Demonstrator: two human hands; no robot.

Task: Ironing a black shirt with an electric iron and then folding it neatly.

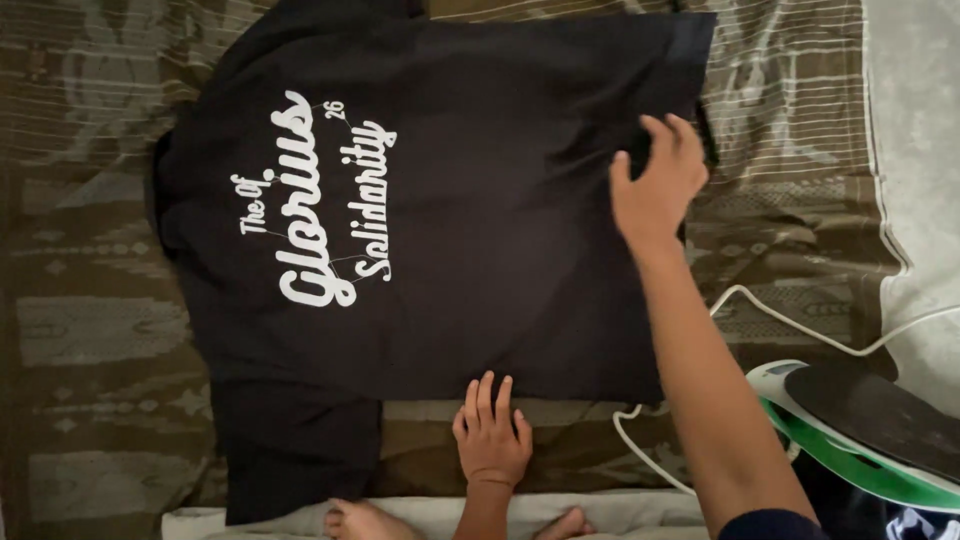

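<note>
Black T-shirt [480,220], white lettering, spread on patterned brown cloth [90,330]: hem pressed by right hand [655,185], side edge touched by left hand [492,432], both open, nothing grasped; green-white iron [850,440] alongside.

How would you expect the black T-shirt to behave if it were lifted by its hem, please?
The black T-shirt would probably sag and fold, since it lies limp and flat on the patterned cloth. It looks light: the right hand and left hand press its edges easily. It likely drags rather than slides.
</note>
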